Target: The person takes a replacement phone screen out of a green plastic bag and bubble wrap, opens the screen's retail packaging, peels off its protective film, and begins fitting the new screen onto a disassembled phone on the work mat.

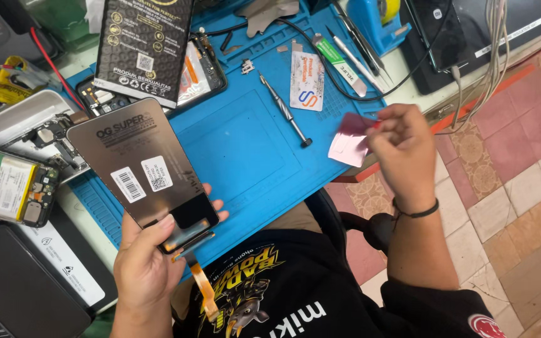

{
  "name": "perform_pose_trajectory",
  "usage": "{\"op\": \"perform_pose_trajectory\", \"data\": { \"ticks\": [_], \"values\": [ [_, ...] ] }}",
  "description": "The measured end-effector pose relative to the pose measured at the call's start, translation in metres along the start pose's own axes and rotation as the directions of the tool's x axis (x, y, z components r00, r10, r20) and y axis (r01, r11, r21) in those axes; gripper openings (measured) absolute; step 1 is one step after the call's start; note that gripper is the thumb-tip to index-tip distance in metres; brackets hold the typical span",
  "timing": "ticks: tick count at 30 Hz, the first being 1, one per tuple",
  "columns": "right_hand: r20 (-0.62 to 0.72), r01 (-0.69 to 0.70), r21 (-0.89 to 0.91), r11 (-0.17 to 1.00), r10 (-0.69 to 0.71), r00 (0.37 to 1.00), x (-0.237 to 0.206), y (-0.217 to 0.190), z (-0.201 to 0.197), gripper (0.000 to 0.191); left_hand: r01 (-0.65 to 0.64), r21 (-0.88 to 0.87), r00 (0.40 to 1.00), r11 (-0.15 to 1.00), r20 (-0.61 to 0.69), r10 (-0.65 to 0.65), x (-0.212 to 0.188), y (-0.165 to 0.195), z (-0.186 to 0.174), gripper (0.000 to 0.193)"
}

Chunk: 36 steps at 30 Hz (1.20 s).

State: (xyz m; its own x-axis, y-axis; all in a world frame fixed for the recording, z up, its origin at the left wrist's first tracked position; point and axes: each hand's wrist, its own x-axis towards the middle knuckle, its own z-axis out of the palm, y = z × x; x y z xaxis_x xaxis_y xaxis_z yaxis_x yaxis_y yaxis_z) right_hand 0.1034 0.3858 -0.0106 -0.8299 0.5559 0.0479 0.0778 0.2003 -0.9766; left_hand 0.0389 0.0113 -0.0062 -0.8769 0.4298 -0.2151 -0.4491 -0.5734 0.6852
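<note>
two hands (148, 263) (405, 153) — phone screen (139, 169) left, pink film (350, 141) right.

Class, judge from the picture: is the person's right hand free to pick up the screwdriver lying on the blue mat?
Probably not at once. The right hand pinches a pink film, so its grip is taken. The screwdriver itself lies bare on the blue mat, nothing over it.
</note>
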Motion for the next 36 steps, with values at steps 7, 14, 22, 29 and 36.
{"op": "perform_pose_trajectory", "data": {
  "ticks": [7,14,22,29,36],
  "values": [
    [-0.083,0.166,-0.568,0.806,-0.256,0.963,0.013,0.019,-0.014,0.029,-0.049,-0.050,0.999,0.998,0.018,0.050,-0.001,-0.002,0.008,0.055],
    [-0.041,0.318,-0.638,0.702,-0.443,0.896,-0.004,-0.008,0.011,0.016,-0.260,0.122,0.955,0.958,0.181,0.236,-0.002,-0.019,0.005,0.039],
    [0.639,-0.261,0.074,0.962,0.155,0.753,-0.059,-0.052,0.085,0.025,-0.556,0.312,0.809,0.770,0.417,0.415,-0.001,-0.032,0.010,0.045],
    [0.858,-0.483,0.108,0.869,0.163,0.487,-0.063,-0.051,0.115,0.032,-0.503,0.342,0.851,0.794,0.355,0.386,-0.005,-0.035,0.009,0.044],
    [0.761,-0.418,0.323,0.849,0.030,0.648,-0.075,-0.044,0.123,0.027,-0.485,0.308,0.856,0.818,0.361,0.371,-0.006,-0.036,0.011,0.044]
  ]
}}
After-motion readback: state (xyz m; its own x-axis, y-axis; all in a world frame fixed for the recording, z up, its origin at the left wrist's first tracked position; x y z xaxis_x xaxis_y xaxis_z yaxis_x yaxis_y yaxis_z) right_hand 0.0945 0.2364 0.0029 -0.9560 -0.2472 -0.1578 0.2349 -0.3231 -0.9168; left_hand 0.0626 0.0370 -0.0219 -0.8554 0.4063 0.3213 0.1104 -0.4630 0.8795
